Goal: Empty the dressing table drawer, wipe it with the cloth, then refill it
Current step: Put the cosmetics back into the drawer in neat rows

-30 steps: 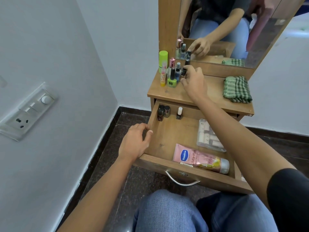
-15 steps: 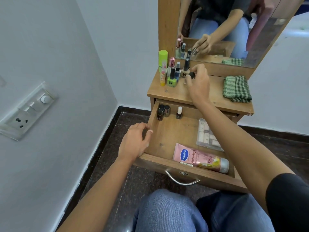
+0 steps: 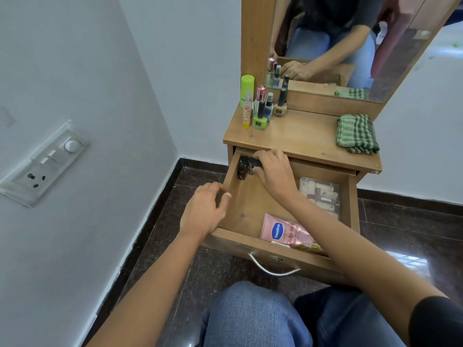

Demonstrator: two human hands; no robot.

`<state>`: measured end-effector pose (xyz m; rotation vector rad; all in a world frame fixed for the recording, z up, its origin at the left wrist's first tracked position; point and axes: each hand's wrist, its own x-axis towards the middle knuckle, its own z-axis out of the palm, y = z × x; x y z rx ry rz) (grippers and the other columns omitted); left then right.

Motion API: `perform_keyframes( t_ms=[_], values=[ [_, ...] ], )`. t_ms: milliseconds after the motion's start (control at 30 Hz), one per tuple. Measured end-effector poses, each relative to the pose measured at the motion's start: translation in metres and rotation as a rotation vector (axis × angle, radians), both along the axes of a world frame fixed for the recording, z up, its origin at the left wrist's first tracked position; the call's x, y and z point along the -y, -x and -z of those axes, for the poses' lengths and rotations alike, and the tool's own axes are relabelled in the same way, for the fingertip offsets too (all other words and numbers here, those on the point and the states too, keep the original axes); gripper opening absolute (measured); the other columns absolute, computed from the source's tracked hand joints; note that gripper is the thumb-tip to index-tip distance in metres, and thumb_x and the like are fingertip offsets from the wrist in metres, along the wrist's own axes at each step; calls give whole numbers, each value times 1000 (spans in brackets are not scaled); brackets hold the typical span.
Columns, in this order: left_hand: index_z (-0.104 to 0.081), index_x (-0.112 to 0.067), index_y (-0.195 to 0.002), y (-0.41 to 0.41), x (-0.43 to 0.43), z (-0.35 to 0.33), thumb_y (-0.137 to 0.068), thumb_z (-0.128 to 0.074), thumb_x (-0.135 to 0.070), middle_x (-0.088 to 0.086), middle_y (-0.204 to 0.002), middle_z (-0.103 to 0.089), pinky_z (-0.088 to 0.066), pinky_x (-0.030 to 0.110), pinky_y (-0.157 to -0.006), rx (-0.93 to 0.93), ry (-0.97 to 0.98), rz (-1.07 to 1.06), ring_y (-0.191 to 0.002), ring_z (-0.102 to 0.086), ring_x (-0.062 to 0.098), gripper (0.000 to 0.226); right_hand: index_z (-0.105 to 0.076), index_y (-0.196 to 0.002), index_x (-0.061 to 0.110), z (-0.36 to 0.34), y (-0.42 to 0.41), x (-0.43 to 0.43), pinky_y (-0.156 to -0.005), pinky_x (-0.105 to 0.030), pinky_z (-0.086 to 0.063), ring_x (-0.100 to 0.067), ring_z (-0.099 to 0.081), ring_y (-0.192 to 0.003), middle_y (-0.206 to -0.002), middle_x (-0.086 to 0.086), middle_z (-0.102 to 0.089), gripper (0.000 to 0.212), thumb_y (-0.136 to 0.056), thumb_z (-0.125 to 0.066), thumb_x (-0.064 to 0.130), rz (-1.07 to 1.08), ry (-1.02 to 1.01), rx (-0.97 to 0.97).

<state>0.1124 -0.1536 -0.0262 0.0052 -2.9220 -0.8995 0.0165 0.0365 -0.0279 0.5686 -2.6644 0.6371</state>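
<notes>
Before me, pale painted walls (image 3: 75, 58) meet in a corner. On my left is a white plastic switch-and-socket panel (image 3: 42, 164). The dark speckled polished stone floor (image 3: 190, 266) has matching dark skirting (image 3: 160, 196). A light-brown wooden dressing table (image 3: 300, 136) carries a tall wood-framed mirror (image 3: 400, 58).

Wooden table (image 3: 300, 139) standing on dark floor (image 3: 190, 261). Bottles (image 3: 260, 120) clustering upright at the top's back left, a lime tube (image 3: 247, 90) standing behind them. Folded checked cloth (image 3: 357, 134) lying at the right, well apart. Open drawer (image 3: 250, 204) carrying dark bottles (image 3: 242, 167) back left, clear pack (image 3: 322, 194) right, pink tube (image 3: 281, 230) lying along the front.
</notes>
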Motion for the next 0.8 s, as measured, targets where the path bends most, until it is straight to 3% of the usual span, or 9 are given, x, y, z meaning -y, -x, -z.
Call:
perform_keyframes(
  t_ms=[100,233,400,500,800],
  values=[
    [-60,-22,-121,1,0,0,-97,-47,-41,-4,-119,-61,-46,29,-88,0,-7,5,-109,-53,9,33,-61,-103,9,12,4,3,-73,-36,-34,-26,-48,-93,-96,-7,-66,24,-82,-70,16,60,-92,-28],
    [-60,-22,-122,1,1,0,-97,-47,-41,-5,-120,-61,-49,31,-90,-1,-4,8,-110,-54,8,33,-57,-98,14,25,9,3,-72,-35,-27,-24,-47,-95,-94,-3,-67,18,-84,-68,16,93,-221,-42],
    [-60,-22,-121,2,1,1,-97,-48,-41,-5,-119,-62,-50,32,-90,-7,-8,6,-109,-55,9,33,-56,-92,17,30,12,4,-73,-34,-27,-24,-51,-91,-87,0,-67,17,-82,-68,11,133,-280,-130],
    [-60,-23,-122,2,1,2,-97,-48,-42,-5,-119,-62,-49,30,-89,-5,-7,8,-108,-55,8,33,-58,-90,16,31,13,4,-69,-35,-35,-24,-54,-84,-81,-1,-67,18,-78,-68,6,159,-332,-202],
    [-60,-23,-122,2,2,3,-97,-48,-43,-5,-122,-61,-49,31,-90,4,-5,-3,-109,-55,9,34,-64,-90,10,32,10,-17,-63,-33,-38,-25,-55,-78,-88,-5,-65,9,-82,-69,10,-11,-169,-358]
  ],
)
